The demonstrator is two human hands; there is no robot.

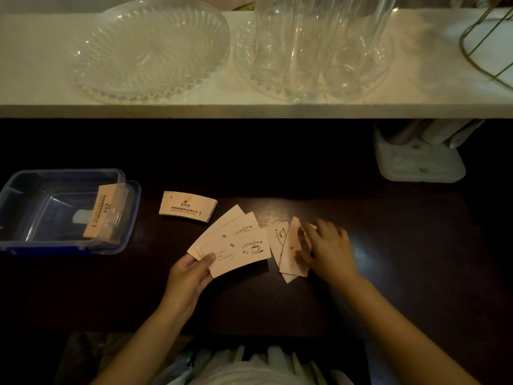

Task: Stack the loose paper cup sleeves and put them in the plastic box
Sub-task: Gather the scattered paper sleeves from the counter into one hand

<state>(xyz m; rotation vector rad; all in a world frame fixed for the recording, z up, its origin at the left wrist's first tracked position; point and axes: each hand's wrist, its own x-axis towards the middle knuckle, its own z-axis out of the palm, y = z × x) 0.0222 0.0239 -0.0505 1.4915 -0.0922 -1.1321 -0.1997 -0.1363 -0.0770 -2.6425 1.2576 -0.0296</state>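
Observation:
My left hand (188, 276) pinches a fan of three flat beige cup sleeves (236, 243) by their lower left corner, just above the dark table. My right hand (330, 250) rests its fingers on a few loose sleeves (288, 251) lying overlapped on the table; it looks blurred. A neat small stack of sleeves (187, 207) lies flat further back on the left. The clear plastic box with blue rim (16, 187) stands at the left, and one bundle of sleeves (101, 212) leans inside against its right wall.
A white shelf (41, 59) runs across the back, carrying two cut-glass dishes (150, 51) and tall clear glasses (319, 37). A white holder (416, 159) stands at the back right of the dark table (416, 245). A gold wire frame (483, 45) is at top right.

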